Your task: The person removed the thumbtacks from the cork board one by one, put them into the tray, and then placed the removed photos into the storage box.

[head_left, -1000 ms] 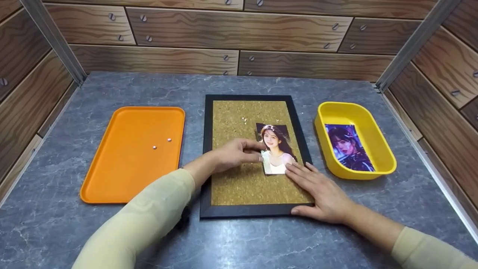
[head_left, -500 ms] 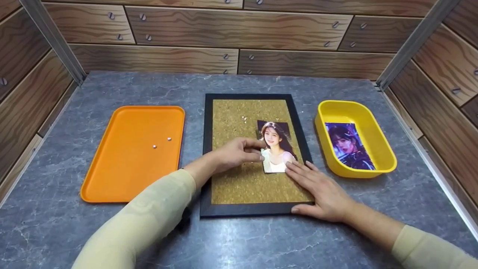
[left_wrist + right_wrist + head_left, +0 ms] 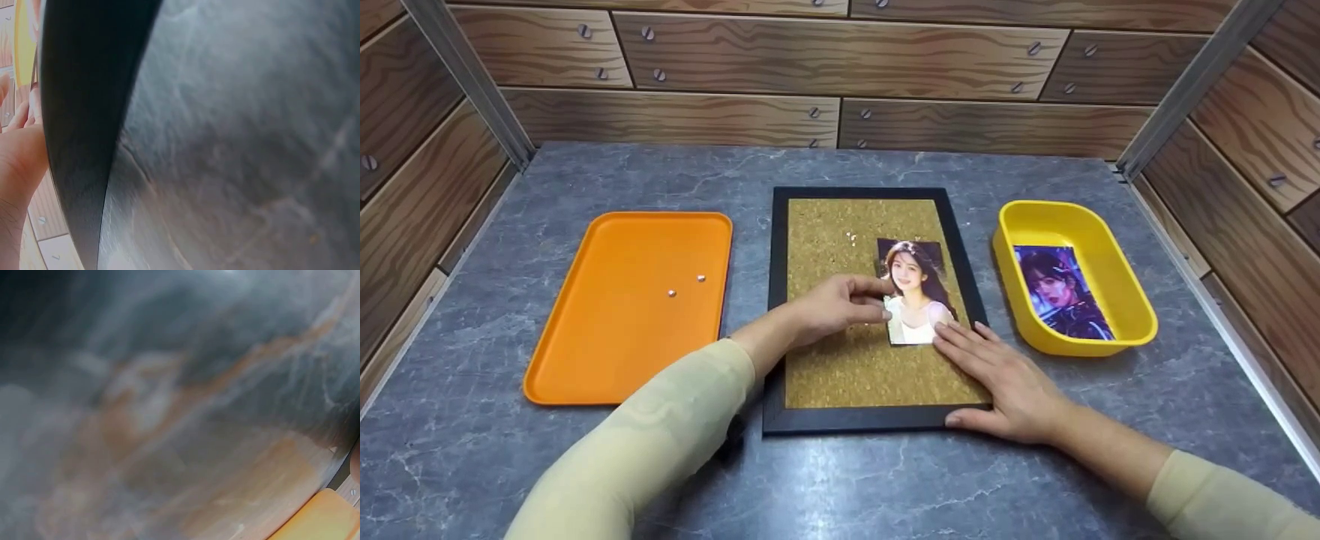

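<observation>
A portrait photo (image 3: 913, 307) lies on the cork board (image 3: 840, 382), right of its middle, inside a black frame (image 3: 855, 421). With bent fingers, my left hand (image 3: 836, 307) has thumb and index finger at the photo's left edge, apparently pinching it; the exact contact is too small to make out. My right hand (image 3: 1012, 390) is spread, its fingertips touching the photo's lower right corner and its thumb on the frame's bottom edge. In the left wrist view a dark strip of frame (image 3: 84, 112) crosses the picture. The right wrist view is mostly blurred tabletop.
On the left, an orange tray (image 3: 622, 315) bears two small silvery pieces (image 3: 671, 293). A yellow bin (image 3: 1136, 330) at right contains a purple-toned picture (image 3: 1061, 292). Wood-patterned walls (image 3: 840, 64) enclose the marbled grey table (image 3: 840, 487). Several small shiny bits (image 3: 851, 238) show on the cork.
The photo has shifted slightly away from me on the cork, its top edge most. Both hands stay in nearly the same place. The tray and bin have not moved.
</observation>
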A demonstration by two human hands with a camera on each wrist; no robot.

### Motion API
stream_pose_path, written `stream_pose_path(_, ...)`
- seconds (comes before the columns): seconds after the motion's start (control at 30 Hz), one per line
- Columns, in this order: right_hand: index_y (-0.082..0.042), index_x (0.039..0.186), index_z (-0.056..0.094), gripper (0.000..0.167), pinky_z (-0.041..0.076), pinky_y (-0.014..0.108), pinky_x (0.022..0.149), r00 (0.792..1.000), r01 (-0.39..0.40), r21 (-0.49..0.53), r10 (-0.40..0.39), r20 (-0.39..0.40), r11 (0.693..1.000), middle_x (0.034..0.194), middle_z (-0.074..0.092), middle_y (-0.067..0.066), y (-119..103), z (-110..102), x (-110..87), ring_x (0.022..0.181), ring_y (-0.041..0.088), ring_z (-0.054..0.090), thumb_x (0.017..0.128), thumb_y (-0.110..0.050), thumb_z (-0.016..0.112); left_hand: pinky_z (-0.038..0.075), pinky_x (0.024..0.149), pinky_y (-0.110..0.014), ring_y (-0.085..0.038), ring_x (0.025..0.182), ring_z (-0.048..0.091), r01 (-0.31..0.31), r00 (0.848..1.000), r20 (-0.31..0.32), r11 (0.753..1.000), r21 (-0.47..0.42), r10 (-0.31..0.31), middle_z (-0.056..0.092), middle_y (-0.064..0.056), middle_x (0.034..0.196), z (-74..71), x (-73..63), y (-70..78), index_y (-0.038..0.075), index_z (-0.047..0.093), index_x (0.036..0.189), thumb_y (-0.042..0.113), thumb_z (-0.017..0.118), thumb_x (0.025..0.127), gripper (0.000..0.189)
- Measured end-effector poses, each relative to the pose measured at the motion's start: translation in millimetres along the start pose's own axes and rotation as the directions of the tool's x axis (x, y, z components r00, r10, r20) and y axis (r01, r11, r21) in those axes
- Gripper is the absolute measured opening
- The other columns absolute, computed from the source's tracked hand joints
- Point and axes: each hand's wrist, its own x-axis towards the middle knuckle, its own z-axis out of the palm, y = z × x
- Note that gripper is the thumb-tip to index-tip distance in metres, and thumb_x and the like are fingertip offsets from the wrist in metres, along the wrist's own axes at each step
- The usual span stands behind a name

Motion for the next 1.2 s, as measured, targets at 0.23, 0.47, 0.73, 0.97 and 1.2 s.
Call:
stream_pose_path(0.23, -0.004, 0.162, 0.042, 0.097, 0.024, 0.06, 0.124, 1.0, -0.002, -0.008, 0.002, 0.004, 1.0, 0.169, 0.037, 0.013, -0.6, -0.4, -0.2, 0.154, 0.036, 0.035, 0.092, -0.065, 0.071, 0.053, 0.106, -0.032, -0.03, 0.128, 0.063, 0.009, 1.0, 0.003, 1.0, -0.019, -0.009, 0.061, -0.022, 0.145, 0.2, 0.8, 0.0, -0.01, 0.051, 0.15, -0.001, 0.072, 0.097, 0.058)
stream_pose_path(0.47, -0.005, 0.162, 0.041, 0.098, 0.021, 0.056, 0.126, 1.0, -0.009, -0.01, 0.009, 0.01, 1.0, 0.169, 0.037, 0.013, 0.2, -0.6, -0.4, 0.155, 0.035, 0.034, 0.092, -0.064, 0.072, 0.053, 0.106, -0.033, -0.031, 0.13, 0.062, 0.006, 1.0, 0.003, 0.999, -0.046, -0.006, 0.059, -0.023, 0.148, 0.6, 1.3, -0.2, -0.01, 0.05, 0.15, -0.004, 0.071, 0.096, 0.058)
stream_pose_path(0.73, -0.005, 0.162, 0.041, 0.097, 0.017, 0.051, 0.128, 1.0, -0.012, -0.001, 0.012, 0.016, 1.0, 0.169, 0.037, 0.013, -0.4, -1.1, -0.5, 0.155, 0.035, 0.034, 0.091, -0.062, 0.074, 0.054, 0.104, -0.032, -0.032, 0.13, 0.062, 0.016, 0.999, -0.027, 0.996, -0.083, -0.018, 0.056, -0.022, 0.15, -1.1, 1.4, -2.5, -0.007, 0.046, 0.154, -0.005, 0.071, 0.096, 0.064)
stream_pose_path(0.97, -0.005, 0.162, 0.042, 0.097, 0.017, 0.05, 0.128, 1.0, -0.01, 0.008, 0.01, 0.01, 1.0, 0.169, 0.038, 0.012, -0.9, -1.6, 0.1, 0.155, 0.035, 0.035, 0.091, -0.062, 0.074, 0.058, 0.093, -0.03, -0.022, 0.112, 0.069, 0.011, 1.0, -0.027, 0.998, -0.065, -0.013, 0.06, -0.02, 0.145, -2.4, 0.6, -2.1, -0.004, 0.047, 0.155, -0.005, 0.072, 0.095, 0.064)
stream_pose_path(1.2, -0.005, 0.162, 0.043, 0.097, 0.021, 0.055, 0.127, 1.0, -0.008, 0.005, 0.008, 0.004, 1.0, 0.169, 0.038, 0.012, -0.3, -0.9, -0.2, 0.155, 0.035, 0.035, 0.091, -0.063, 0.074, 0.059, 0.091, -0.03, -0.021, 0.107, 0.069, 0.007, 1.0, -0.029, 0.997, -0.081, -0.009, 0.059, -0.02, 0.146, -2.0, 1.3, -3.1, -0.004, 0.046, 0.155, -0.008, 0.07, 0.095, 0.065)
